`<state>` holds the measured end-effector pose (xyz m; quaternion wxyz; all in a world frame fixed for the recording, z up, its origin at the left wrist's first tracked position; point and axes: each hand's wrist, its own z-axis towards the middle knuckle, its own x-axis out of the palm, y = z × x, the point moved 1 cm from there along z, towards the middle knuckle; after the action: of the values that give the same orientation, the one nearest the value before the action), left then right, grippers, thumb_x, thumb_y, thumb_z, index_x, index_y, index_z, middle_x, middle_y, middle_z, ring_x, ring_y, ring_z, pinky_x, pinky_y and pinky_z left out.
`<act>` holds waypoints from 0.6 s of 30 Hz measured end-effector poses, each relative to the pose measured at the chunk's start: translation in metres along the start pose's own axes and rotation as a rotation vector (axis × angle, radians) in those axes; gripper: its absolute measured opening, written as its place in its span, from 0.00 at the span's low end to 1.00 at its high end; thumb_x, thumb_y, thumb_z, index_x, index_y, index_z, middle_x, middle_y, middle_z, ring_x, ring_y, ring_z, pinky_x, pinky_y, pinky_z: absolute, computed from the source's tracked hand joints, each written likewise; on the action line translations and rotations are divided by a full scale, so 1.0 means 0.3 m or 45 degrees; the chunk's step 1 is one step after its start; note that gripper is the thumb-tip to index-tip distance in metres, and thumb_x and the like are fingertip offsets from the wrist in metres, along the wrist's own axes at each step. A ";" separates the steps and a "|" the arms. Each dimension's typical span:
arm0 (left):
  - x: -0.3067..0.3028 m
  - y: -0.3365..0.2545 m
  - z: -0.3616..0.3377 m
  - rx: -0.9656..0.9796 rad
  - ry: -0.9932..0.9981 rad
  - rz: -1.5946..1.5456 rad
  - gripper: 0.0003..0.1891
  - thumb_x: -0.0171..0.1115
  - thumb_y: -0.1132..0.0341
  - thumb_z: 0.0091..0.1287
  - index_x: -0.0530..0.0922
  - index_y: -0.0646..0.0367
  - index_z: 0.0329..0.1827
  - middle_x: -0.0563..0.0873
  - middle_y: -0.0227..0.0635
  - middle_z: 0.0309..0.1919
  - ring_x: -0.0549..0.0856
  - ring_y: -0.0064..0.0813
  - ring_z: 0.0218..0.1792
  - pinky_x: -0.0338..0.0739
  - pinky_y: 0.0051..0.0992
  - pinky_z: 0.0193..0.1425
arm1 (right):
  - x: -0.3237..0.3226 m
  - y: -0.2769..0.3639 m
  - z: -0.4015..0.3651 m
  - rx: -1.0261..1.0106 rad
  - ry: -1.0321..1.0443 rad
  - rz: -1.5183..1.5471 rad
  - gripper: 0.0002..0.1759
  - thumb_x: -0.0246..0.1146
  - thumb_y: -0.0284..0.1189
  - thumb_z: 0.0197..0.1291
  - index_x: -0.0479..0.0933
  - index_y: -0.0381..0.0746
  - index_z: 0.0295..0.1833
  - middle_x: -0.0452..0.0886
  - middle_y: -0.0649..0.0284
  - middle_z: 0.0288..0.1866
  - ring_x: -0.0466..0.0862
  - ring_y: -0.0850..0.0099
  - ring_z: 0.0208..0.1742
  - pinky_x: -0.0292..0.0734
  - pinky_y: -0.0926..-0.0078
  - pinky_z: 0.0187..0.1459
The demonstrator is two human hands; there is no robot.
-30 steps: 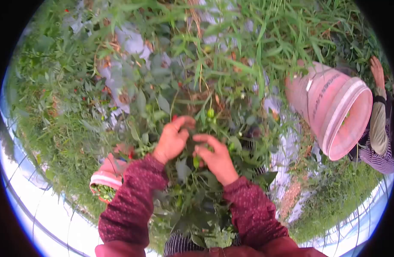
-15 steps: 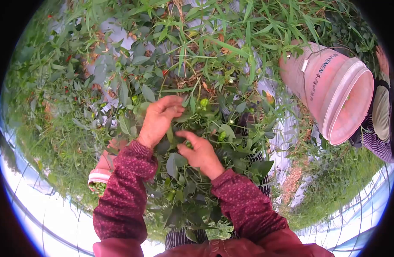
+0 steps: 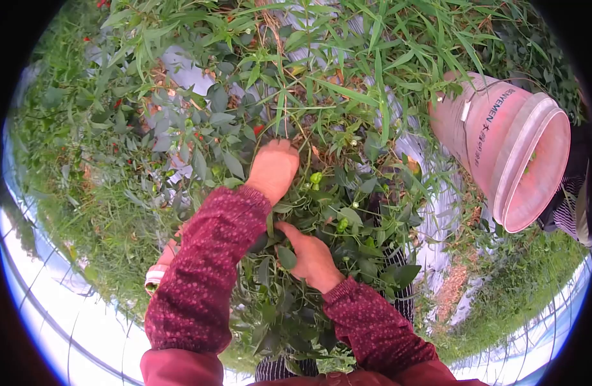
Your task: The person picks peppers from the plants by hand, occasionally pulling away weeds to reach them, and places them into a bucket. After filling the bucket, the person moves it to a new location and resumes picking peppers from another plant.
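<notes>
My left hand (image 3: 275,168) reaches into the pepper plant with its back toward me. Its fingers are bent down into the foliage, and whatever they grip is hidden. Just beyond its knuckles shows a red pepper (image 3: 259,130). Lower and to the right, my right hand (image 3: 314,260) is among the leaves, its index finger pointing up and left. A leaf (image 3: 286,257) covers part of that hand, whose other fingers look curled round something I cannot make out. Light green peppers (image 3: 316,179) hang right of my left hand, and another green pepper (image 3: 342,224) hangs above my right hand.
A pink bucket (image 3: 482,128) lies tilted at the right, its mouth toward me. Another pink bucket (image 3: 156,275) is partly behind my left sleeve. Grey plastic sheeting (image 3: 434,225) runs between the plants. Long grass (image 3: 347,93) leans over the far side. A person's striped clothing (image 3: 566,199) shows at the right edge.
My left hand has moved away from me and right, turning its back up, its fingers now down in the foliage. My right hand has shifted slightly right and down. The view has shifted a little.
</notes>
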<state>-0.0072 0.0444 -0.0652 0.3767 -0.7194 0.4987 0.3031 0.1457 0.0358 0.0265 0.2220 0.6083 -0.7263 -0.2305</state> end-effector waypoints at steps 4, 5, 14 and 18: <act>-0.004 0.057 0.104 0.089 0.350 0.633 0.12 0.56 0.68 0.58 0.81 0.57 0.43 0.80 0.35 0.41 0.76 0.34 0.47 0.69 0.34 0.45 | 0.003 -0.003 -0.009 0.037 -0.018 0.043 0.29 0.60 0.36 0.57 0.64 0.47 0.64 0.81 0.50 0.35 0.81 0.50 0.37 0.74 0.58 0.38; 0.000 0.075 0.123 0.085 0.345 0.638 0.12 0.56 0.68 0.58 0.81 0.57 0.43 0.80 0.35 0.41 0.76 0.34 0.47 0.69 0.34 0.45 | 0.000 0.000 -0.010 0.036 -0.029 0.031 0.28 0.60 0.36 0.57 0.64 0.47 0.64 0.81 0.50 0.36 0.81 0.50 0.38 0.74 0.58 0.38; 0.047 0.153 0.162 0.133 0.763 1.153 0.16 0.56 0.59 0.61 0.81 0.52 0.50 0.79 0.35 0.49 0.69 0.46 0.54 0.67 0.44 0.36 | -0.007 0.000 -0.008 0.010 -0.010 -0.007 0.31 0.62 0.31 0.55 0.62 0.49 0.65 0.81 0.51 0.33 0.81 0.52 0.33 0.73 0.62 0.35; 0.048 0.218 0.140 0.114 0.805 1.124 0.16 0.53 0.59 0.62 0.81 0.53 0.49 0.78 0.36 0.49 0.68 0.46 0.53 0.66 0.45 0.35 | 0.001 -0.002 -0.014 -0.053 -0.095 0.090 0.30 0.62 0.32 0.56 0.63 0.49 0.65 0.80 0.51 0.32 0.80 0.52 0.31 0.72 0.62 0.33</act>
<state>-0.0671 0.0586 -0.1149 0.0756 -0.4809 0.8548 0.1798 0.1487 0.0352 0.0294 0.2153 0.5685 -0.7502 -0.2600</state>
